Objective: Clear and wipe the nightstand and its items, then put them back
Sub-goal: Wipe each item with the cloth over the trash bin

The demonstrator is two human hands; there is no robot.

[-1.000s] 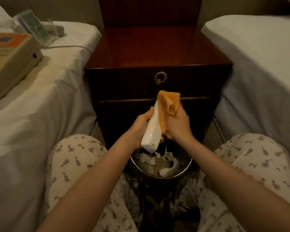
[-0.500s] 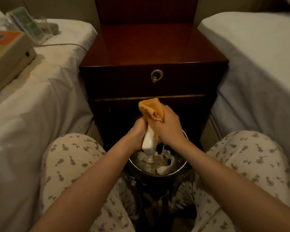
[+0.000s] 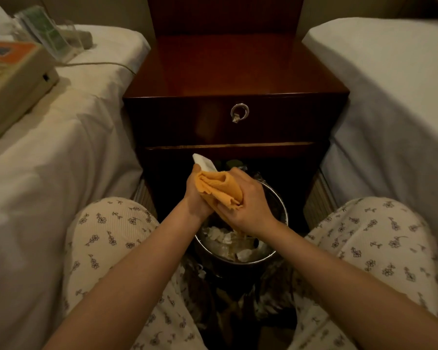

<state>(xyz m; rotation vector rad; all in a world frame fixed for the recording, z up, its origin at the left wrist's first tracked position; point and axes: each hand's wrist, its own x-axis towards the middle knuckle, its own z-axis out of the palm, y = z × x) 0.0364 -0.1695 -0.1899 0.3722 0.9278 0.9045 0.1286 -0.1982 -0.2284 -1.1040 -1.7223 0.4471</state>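
Orange cloth [image 3: 219,189] bunched in right hand [image 3: 250,208], fingers curled round it and pressing it onto slim white device [image 3: 204,163]. Device gripped lower down by left hand [image 3: 194,198], fingers wrapped round the body. Only upper end of device visible above cloth, tilted up and to the left; type of device not determinable. Both hands touching each other, held in front of nightstand [image 3: 235,72], below closed drawer with ring pull [image 3: 239,112] and directly above round metal bin [image 3: 278,200]. Crumpled white paper [image 3: 221,238] inside bin.

Nightstand: dark red-brown polished wood, set between two beds.

Left bed [image 3: 74,137], white sheet:
- beige box with orange top [image 3: 15,74] near the near edge;
- clear holder with green cards [image 3: 48,31] behind the box;
- thin cord [image 3: 99,63] lying across the sheet toward the nightstand.

Right bed [image 3: 390,97]: white sheet.

Knees in cream floral trousers [image 3: 106,236] on either side of bin.
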